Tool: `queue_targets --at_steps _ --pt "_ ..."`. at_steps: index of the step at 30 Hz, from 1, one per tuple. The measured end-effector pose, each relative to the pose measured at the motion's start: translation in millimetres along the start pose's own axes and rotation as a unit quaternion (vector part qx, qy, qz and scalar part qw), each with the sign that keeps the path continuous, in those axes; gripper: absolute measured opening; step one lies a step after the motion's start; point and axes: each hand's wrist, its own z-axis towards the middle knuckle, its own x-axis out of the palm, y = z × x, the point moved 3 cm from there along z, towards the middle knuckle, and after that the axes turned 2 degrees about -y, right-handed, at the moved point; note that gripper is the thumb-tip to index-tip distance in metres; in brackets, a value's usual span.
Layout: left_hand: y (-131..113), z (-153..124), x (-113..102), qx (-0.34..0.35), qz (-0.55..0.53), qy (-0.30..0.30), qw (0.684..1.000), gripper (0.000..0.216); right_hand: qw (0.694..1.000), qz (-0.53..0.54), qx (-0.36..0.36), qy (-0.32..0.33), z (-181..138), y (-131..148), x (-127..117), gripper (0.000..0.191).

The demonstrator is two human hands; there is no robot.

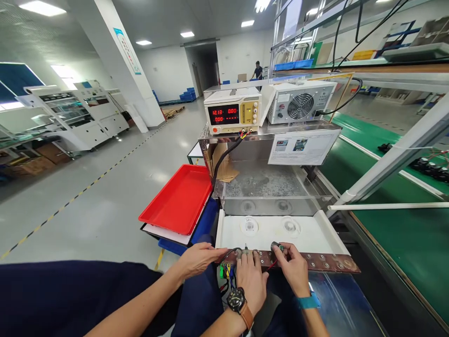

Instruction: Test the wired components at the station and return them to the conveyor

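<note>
My left hand (249, 280), with a watch on a brown strap, lies on the near end of a brown strip (326, 263) studded with screws. Its fingers curl down over a small grey part I cannot make out. My right hand (293, 269), with a blue wristband, pinches a small dark part (277, 245) just above the strip. A third hand (198, 260), on a bare forearm from the lower left, belongs to another person and touches a black wire at the strip's left end. Coloured wires and a green connector (226, 271) hang below.
Behind the strip lies a white tray (315, 234) with two round discs, then a clear water tank (266, 187). A power supply (232, 111) with red digits and a fan unit (300, 104) stand above. A red tray (180, 196) sits left, a green conveyor (403, 234) right.
</note>
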Motion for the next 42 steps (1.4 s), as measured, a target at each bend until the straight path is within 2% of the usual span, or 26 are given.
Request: queue_targets --at_steps 2,4,7,9,12,14,15,17,19,22,25,28,33,42 --pt "5 0 8 -0.008 -0.013 0.015 1.0 0.055 1.0 0.0 -0.002 0.0 -1 -2 0 0.047" --pt "21 -3 4 -0.015 -0.022 0.022 0.999 0.052 1.0 0.002 -0.003 0.001 -1 -2 0 0.048" --pt "68 -6 -29 -0.047 -0.056 0.051 0.996 0.046 1.0 0.007 -0.005 0.003 -1 -1 0 0.047" --pt "100 -4 -55 -0.098 -0.187 0.182 0.96 0.048 1.0 0.01 -0.004 0.004 -1 0 -1 0.047" --pt "123 7 -85 -0.125 -0.308 0.273 0.903 0.047 1.0 0.014 -0.001 0.003 0 2 -1 0.046" --pt "119 12 -87 -0.115 -0.313 0.301 0.893 0.049 1.0 0.015 0.001 0.002 0 2 -1 0.046" --pt "114 13 -82 -0.102 -0.291 0.286 0.907 0.05 1.0 0.015 0.002 0.002 0 2 -2 0.046" --pt "97 9 -66 -0.07 -0.223 0.202 0.951 0.051 1.0 0.016 0.003 0.004 -1 2 -2 0.045" --pt "72 -3 -43 -0.043 -0.17 0.112 0.978 0.049 1.0 0.016 0.005 0.006 -1 2 -2 0.044" --pt "28 -23 -6 -0.012 -0.118 0.049 0.992 0.057 1.0 0.016 0.005 0.005 -1 1 -2 0.042" --pt "-3 -37 14 0.002 -0.036 -0.015 0.999 0.061 1.0 0.017 0.003 0.004 -1 0 -2 0.042" --pt "-10 -48 18 0.0 -0.024 -0.014 1.0 0.063 1.0 0.019 0.003 0.006 -1 0 -2 0.042" --pt "0 -61 13 -0.033 -0.041 0.008 0.999 0.07 1.0 0.021 0.007 0.008 -1 1 -2 0.043" --pt "-6 -42 8 -0.04 -0.037 0.01 0.998 0.068 1.0 0.019 0.01 0.012 0 3 -3 0.041"
